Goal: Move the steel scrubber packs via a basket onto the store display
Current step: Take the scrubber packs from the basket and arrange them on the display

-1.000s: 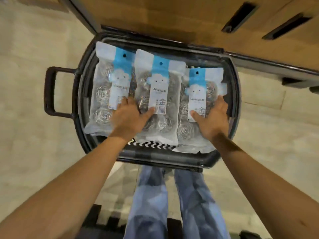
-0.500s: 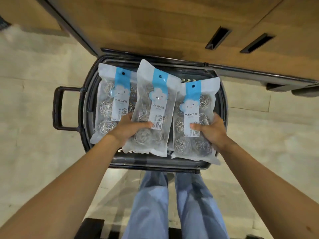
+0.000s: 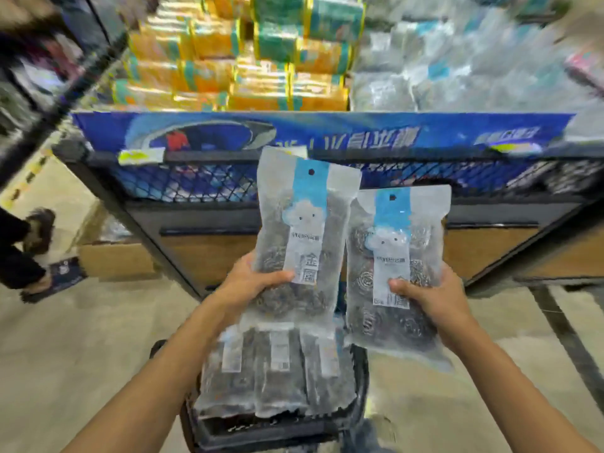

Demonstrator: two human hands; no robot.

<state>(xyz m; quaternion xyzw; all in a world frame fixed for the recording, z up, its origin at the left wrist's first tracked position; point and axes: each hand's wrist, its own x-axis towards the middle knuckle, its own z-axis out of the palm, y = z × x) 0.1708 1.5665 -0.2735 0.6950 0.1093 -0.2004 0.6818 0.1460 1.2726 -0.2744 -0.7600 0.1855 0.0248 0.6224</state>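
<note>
Across the upper half of the view stands the store display, a bin with a blue banner along its rim and black mesh below. Orange and green sponge packs are stacked on its left side, and a blurred heap of clear bags fills its right side. Below, on the floor just in front of the display, sits the dark basket, with three scrubber packs lying side by side in it. Two more are held upright above the basket, in front of the mesh. The left hand grips the left pack near its lower half, thumb across the front. The right hand grips the right pack the same way. The two packs' edges overlap slightly. At far left, a passer-by's foot is beside a cardboard box.
</note>
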